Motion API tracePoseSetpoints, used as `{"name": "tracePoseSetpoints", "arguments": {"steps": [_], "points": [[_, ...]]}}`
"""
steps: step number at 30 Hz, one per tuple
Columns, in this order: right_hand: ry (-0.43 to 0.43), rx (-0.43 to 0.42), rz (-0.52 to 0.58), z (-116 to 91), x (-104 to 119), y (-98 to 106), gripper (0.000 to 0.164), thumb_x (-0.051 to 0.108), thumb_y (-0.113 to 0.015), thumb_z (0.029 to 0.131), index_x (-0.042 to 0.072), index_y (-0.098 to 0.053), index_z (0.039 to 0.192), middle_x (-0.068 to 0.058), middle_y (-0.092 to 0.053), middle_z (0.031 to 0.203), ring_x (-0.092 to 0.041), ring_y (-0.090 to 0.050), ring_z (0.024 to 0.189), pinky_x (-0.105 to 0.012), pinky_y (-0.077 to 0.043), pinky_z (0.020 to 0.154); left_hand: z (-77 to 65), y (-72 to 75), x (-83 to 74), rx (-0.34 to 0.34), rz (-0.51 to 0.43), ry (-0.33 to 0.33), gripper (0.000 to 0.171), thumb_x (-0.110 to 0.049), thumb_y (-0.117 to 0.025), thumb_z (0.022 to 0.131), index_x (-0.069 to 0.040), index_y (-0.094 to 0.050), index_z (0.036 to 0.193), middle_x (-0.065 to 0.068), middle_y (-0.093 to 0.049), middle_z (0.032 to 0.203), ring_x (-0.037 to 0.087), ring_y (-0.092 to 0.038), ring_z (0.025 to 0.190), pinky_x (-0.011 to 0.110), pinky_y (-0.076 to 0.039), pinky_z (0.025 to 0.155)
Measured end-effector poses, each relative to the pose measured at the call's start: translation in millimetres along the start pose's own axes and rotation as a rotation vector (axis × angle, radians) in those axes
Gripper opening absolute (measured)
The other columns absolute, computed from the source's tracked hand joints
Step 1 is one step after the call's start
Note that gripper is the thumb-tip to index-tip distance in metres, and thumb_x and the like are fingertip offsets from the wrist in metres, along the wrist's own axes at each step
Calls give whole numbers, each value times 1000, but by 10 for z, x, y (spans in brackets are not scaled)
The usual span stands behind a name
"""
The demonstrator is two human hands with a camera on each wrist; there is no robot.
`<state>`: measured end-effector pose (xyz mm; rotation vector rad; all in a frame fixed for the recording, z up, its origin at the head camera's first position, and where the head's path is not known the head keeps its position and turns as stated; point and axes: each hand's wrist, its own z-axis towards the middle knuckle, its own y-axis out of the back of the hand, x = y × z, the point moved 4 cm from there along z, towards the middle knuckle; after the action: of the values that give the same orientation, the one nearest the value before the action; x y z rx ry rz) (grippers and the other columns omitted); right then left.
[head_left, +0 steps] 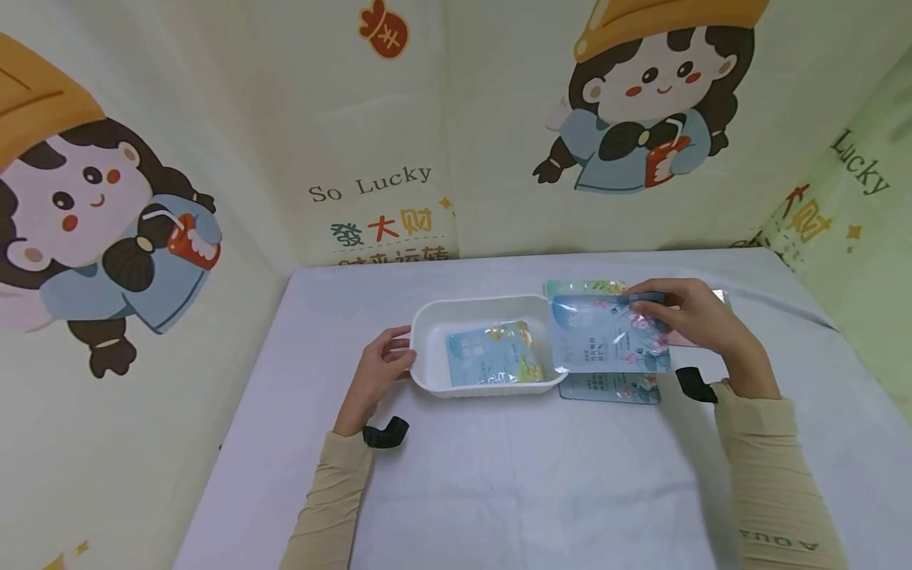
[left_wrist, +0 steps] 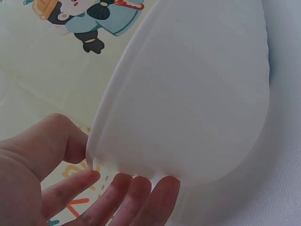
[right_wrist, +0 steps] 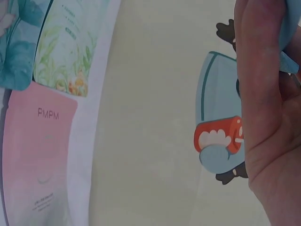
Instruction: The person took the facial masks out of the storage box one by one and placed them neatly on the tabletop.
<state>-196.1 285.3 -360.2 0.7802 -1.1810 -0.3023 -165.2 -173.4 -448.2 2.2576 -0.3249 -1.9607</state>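
A white plastic tray (head_left: pixel 427 385) sits in the middle of the table with a light-blue foil sachet (head_left: pixel 492 355) lying in it. My left hand (head_left: pixel 378 368) holds the tray's left end; in the left wrist view, the thumb is at the rim and the fingertips touch the outer wall (left_wrist: pixel 188 94). With thumb and fingers, my right hand (head_left: pixel 687 317) pinches a blue floral sachet (head_left: pixel 606 336) by its upper right corner. That sachet is held up over the tray's right end and overlaps other packets behind it.
Right of the tray lie a green sachet (head_left: pixel 584 286), another blue floral sachet (head_left: pixel 613 388) and a pink packet (right_wrist: pixel 40 155) marked PMPM, partly covered by the right hand in the head view. A white cloth covers the table (head_left: pixel 499 491). Behind hangs a printed curtain (head_left: pixel 499 158).
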Motion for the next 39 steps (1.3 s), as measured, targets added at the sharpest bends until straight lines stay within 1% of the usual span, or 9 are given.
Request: {"name": "tracePoseSetpoints", "arguments": {"steps": [7,10,15,22,24,27,31,36,39], "points": [[-75,-22,15,-89,-100,71,30,9,-67,94,4,-69,123,3,-66,103,-15,-60,72,-23,-53,55,-12,0,-9,-5,7,3,49,-12,-65,93,-15,-53,141,17,-61,129,32,-65,111,38,-61,79],[-74,-34,14,-109,-112,106,28,8,-67,94,4,-69,122,8,-66,101,-14,-61,71,-23,-52,55,-22,7,-15,-6,7,3,48,-13,-65,93,-16,-54,140,17,-61,129,32,-65,111,38,-61,79],[-41,-62,-13,-128,-127,176,21,5,-67,93,3,-71,114,3,-68,90,-13,-59,67,-22,-49,53,-21,27,-11,-4,11,-1,48,-14,-65,94,-16,-54,140,17,-60,130,32,-64,111,40,-61,81],[-89,-104,-44,-230,-247,270,18,4,-68,92,3,-72,110,1,-67,84,-12,-57,68,-22,-46,52,2,29,11,16,5,11,52,-13,-65,95,-11,-49,144,21,-57,135,36,-61,116,46,-59,86],[-107,-116,-57,-262,-292,302,19,5,-69,92,3,-72,110,1,-67,83,-11,-57,68,-21,-46,52,-9,23,-23,23,8,13,52,-11,-63,95,-9,-48,145,22,-56,136,38,-61,117,49,-58,87],[-119,-135,-60,-305,-349,350,19,4,-69,91,3,-71,111,2,-66,82,-11,-57,66,-21,-46,52,-95,9,-173,28,15,9,51,-8,-61,95,-5,-48,144,24,-56,135,40,-61,116,51,-57,88],[-108,-156,-59,-354,-393,400,18,5,-69,91,1,-71,109,1,-67,82,-11,-57,65,-20,-45,52,-191,2,-326,29,15,-1,50,-7,-61,95,-3,-48,144,26,-56,133,41,-61,116,51,-57,89],[-104,-158,-54,-428,-418,446,18,7,-69,92,1,-71,109,0,-67,83,-9,-57,66,-19,-45,53,-186,5,-318,34,22,5,50,-8,-62,95,-4,-48,144,25,-56,134,40,-60,117,45,-59,86],[-126,-147,-52,-489,-442,473,17,6,-68,93,1,-70,109,6,-67,81,-9,-58,67,-19,-47,53,-179,2,-302,34,28,10,50,-8,-62,95,-5,-48,144,23,-56,134,38,-61,117,39,-60,84]]}}
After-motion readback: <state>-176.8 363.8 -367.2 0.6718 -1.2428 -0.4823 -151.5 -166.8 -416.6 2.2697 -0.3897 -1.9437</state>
